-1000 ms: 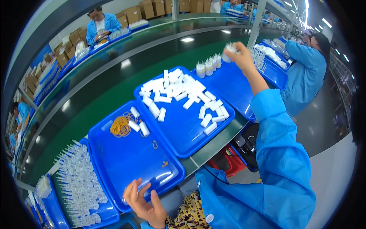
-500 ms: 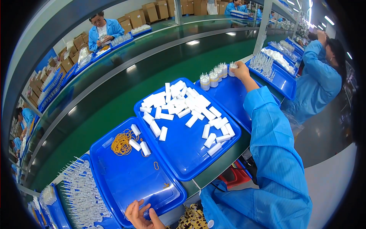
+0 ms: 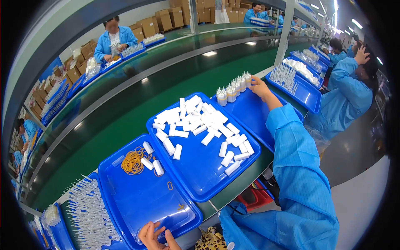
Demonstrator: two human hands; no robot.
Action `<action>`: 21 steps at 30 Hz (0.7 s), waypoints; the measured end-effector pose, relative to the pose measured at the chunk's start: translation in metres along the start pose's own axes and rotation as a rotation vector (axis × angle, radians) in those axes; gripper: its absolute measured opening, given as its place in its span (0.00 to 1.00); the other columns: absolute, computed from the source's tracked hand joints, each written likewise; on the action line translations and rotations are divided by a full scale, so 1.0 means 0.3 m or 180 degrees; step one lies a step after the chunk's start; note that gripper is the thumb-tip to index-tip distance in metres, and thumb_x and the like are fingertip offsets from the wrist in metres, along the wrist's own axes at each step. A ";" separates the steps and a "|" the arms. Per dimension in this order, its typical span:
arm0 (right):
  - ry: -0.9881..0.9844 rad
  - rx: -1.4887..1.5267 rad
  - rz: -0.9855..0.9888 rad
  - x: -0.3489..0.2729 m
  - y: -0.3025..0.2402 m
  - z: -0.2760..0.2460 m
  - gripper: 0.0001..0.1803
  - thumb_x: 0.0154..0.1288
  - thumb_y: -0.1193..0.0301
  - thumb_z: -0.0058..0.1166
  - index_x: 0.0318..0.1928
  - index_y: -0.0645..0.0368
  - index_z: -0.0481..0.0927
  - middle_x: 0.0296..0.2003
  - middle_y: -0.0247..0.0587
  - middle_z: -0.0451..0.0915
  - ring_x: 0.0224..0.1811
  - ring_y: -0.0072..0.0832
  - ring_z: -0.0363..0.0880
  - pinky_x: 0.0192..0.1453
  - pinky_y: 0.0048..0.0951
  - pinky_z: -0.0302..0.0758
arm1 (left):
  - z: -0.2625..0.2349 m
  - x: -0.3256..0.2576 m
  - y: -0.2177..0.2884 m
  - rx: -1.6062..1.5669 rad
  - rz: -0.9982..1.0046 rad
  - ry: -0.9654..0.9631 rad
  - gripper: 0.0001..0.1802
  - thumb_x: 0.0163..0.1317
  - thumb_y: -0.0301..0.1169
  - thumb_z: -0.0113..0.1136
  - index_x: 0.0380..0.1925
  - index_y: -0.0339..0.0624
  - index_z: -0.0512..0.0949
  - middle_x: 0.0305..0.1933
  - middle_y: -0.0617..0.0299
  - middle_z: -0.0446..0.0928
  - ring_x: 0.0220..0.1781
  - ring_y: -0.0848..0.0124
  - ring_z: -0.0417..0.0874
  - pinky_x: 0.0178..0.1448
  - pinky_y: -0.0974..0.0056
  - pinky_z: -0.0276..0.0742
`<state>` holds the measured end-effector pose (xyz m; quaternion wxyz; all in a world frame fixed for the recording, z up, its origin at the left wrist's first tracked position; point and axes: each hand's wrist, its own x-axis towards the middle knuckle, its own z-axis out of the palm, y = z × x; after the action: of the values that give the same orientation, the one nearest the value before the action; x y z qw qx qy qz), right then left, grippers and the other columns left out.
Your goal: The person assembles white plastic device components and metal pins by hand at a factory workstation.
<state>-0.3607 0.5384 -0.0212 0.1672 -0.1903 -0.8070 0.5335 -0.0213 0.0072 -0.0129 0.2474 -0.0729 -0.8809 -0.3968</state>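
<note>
We now have the carried bundle point(image 3: 247, 77) lengthening the row point(image 3: 231, 94) beyond the white blocks point(image 3: 213, 118), our right hand point(image 3: 259, 87) alongside, pinch unclear, our left hand point(image 3: 156, 238) spread.

From the left side of the person's head, the wide fisheye view looked down and forward over the counter point(image 3: 229, 193), upright and unmirrored. It was close to the blue trays point(image 3: 143, 200), with the left hand point(image 3: 157, 237) cut by the lower edge and the right hand point(image 3: 261, 89) farther off; cardboard boxes point(image 3: 162, 20) stood well away near the upper rim.
</note>
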 end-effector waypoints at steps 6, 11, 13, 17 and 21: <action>0.0061 -0.0504 0.0297 0.000 0.014 -0.031 0.33 0.61 0.79 0.53 0.67 0.62 0.63 0.59 0.47 0.74 0.61 0.36 0.72 0.64 0.33 0.67 | 0.012 -0.003 0.003 -0.0230 -0.0059 0.0090 0.25 0.62 0.18 0.56 0.60 0.31 0.67 0.60 0.50 0.63 0.48 0.64 0.80 0.49 0.67 0.78; -0.0023 -0.0279 0.0142 -0.022 0.000 -0.012 0.30 0.61 0.78 0.54 0.65 0.66 0.66 0.60 0.50 0.73 0.65 0.38 0.69 0.68 0.33 0.63 | 0.006 -0.003 0.007 -0.0208 -0.0030 0.0093 0.24 0.62 0.18 0.56 0.59 0.30 0.67 0.59 0.51 0.63 0.49 0.64 0.80 0.48 0.68 0.78; 0.0114 -0.0266 0.0185 -0.028 0.012 -0.009 0.28 0.61 0.79 0.54 0.63 0.65 0.68 0.59 0.49 0.74 0.64 0.38 0.69 0.68 0.33 0.63 | 0.005 -0.003 0.011 -0.0225 -0.0040 0.0081 0.24 0.62 0.18 0.56 0.59 0.30 0.67 0.59 0.51 0.63 0.48 0.65 0.80 0.48 0.68 0.78; 0.0391 -0.0415 0.0071 -0.049 0.030 -0.006 0.21 0.59 0.78 0.56 0.54 0.61 0.74 0.51 0.46 0.78 0.58 0.37 0.73 0.63 0.34 0.68 | 0.010 -0.008 0.006 -0.0252 -0.0020 0.0090 0.24 0.61 0.18 0.56 0.59 0.30 0.67 0.59 0.51 0.64 0.48 0.65 0.80 0.48 0.68 0.78; 0.0270 -0.1092 0.0376 -0.100 -0.045 -0.012 0.12 0.60 0.72 0.57 0.43 0.62 0.78 0.44 0.46 0.81 0.47 0.36 0.80 0.50 0.38 0.77 | 0.002 -0.009 0.008 -0.0263 0.0018 0.0071 0.25 0.61 0.18 0.57 0.60 0.30 0.66 0.59 0.51 0.64 0.48 0.65 0.80 0.49 0.67 0.77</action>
<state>-0.3347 0.5219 -0.0094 0.1345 -0.2853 -0.8658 0.3884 -0.0184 0.0095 -0.0132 0.2551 -0.0811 -0.8608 -0.4329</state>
